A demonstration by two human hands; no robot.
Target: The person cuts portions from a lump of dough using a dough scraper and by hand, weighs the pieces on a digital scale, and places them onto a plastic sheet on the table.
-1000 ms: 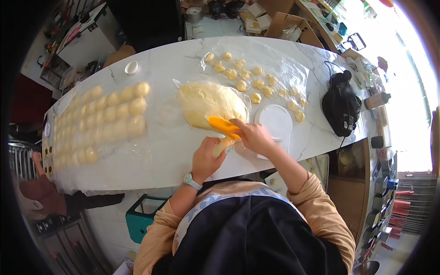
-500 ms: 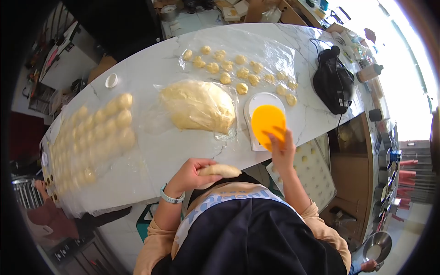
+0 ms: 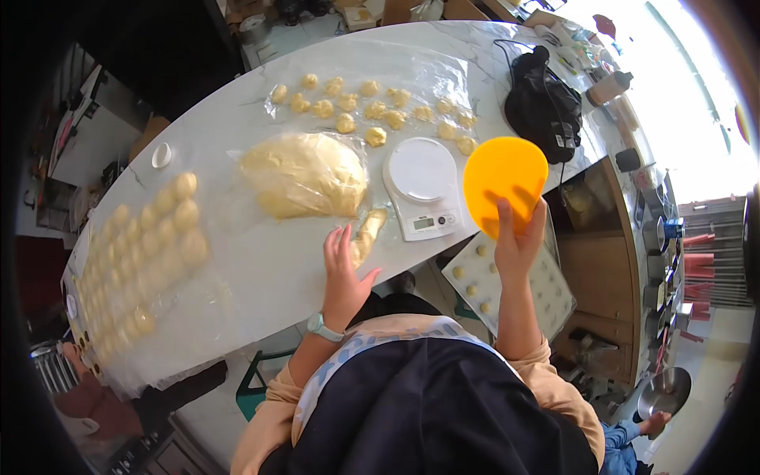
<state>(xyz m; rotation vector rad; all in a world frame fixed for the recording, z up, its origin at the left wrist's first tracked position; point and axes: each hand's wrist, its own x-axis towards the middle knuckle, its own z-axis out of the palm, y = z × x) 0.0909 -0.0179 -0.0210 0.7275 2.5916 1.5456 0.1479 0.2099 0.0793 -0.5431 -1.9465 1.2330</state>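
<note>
My left hand [image 3: 347,277] is open at the table's front edge, fingers spread beside a strip of dough [image 3: 368,236]. That strip lies on the marble top; whether the fingers touch it I cannot tell. In my right hand [image 3: 518,237] is a yellow dough scraper [image 3: 505,182], held up off the table. Between the two hands stands a white kitchen scale [image 3: 420,170] with a bare plate; its display is too small to read. A large mass of dough [image 3: 305,174] under clear plastic sits behind the strip.
Small dough lumps [image 3: 346,123] lie on plastic sheeting at the back. Rows of dough balls [image 3: 162,229] under plastic cover the left. A black bag [image 3: 545,107] rests at the right. Below the table edge is a tray [image 3: 546,289] of small pieces. Other people's hands [image 3: 655,423] show at the edges.
My left hand has moved forward and let go of the dough strip, which now lies on the table. The scraper has moved right, away from above the scale. The view has shifted somewhat.
</note>
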